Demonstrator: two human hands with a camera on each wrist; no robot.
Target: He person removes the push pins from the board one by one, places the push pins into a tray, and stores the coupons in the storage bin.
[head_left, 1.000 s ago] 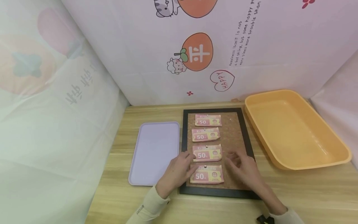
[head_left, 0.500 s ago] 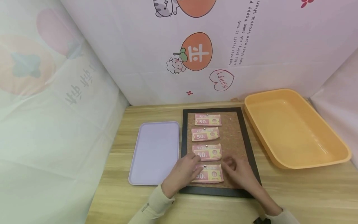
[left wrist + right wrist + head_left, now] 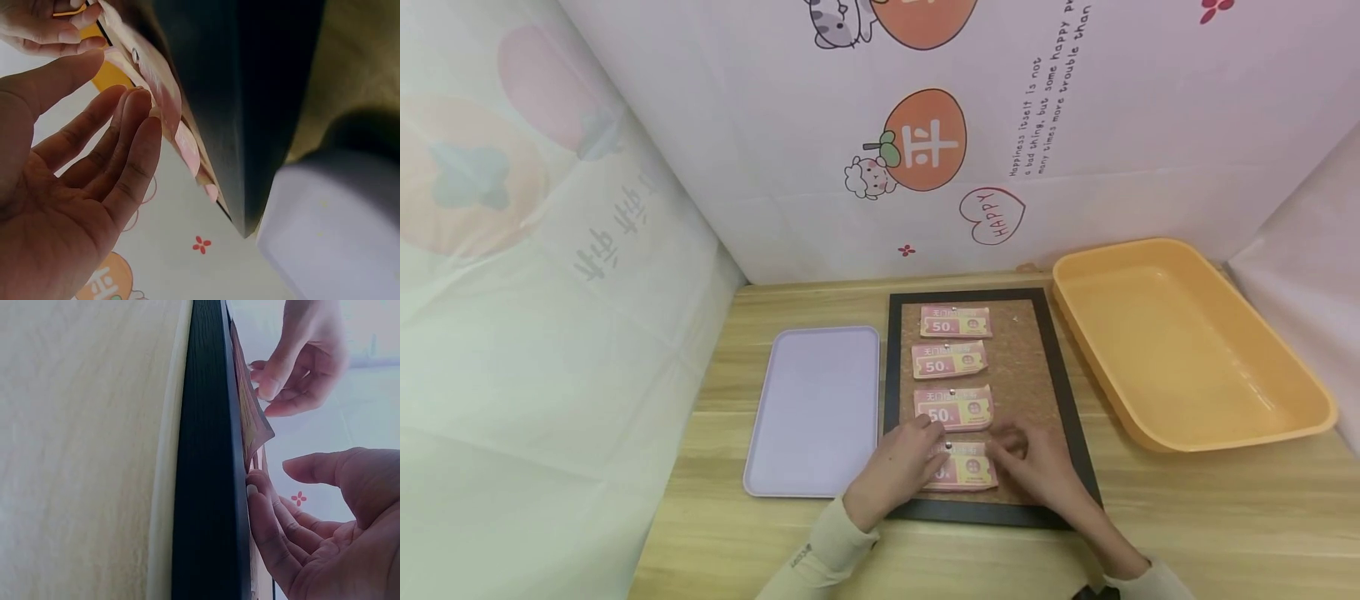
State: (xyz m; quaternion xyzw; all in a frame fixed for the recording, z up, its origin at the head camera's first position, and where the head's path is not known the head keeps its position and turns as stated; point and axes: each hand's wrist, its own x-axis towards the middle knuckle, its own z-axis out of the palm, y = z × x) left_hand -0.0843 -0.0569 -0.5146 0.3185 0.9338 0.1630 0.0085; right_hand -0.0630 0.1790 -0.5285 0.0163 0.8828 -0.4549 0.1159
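Observation:
Four pink-and-yellow coupon stacks, marked 50, are pinned in a column on a black-framed cork board (image 3: 1026,375). My left hand (image 3: 901,461) hovers over the left part of the lowest coupon stack (image 3: 972,473), its fingers by the lower edge of the stack above (image 3: 973,410). In the left wrist view my left hand (image 3: 87,162) has loosely bent fingers and thumb apart. At the right end of the lowest stack is my right hand (image 3: 1037,465); the right wrist view shows this hand (image 3: 344,531) with thumb apart, fingertips near the coupon edge.
To the left of the board lies a lilac tray (image 3: 812,408). A large orange-yellow bin (image 3: 1187,350) stands at the right. Behind the wooden table (image 3: 700,533) hangs a printed white cloth (image 3: 790,150). Something black shows by the right sleeve.
Over the last second both hands have moved inward toward the lowest coupons, the left one rightward and the right one leftward. The coupons remain pinned.

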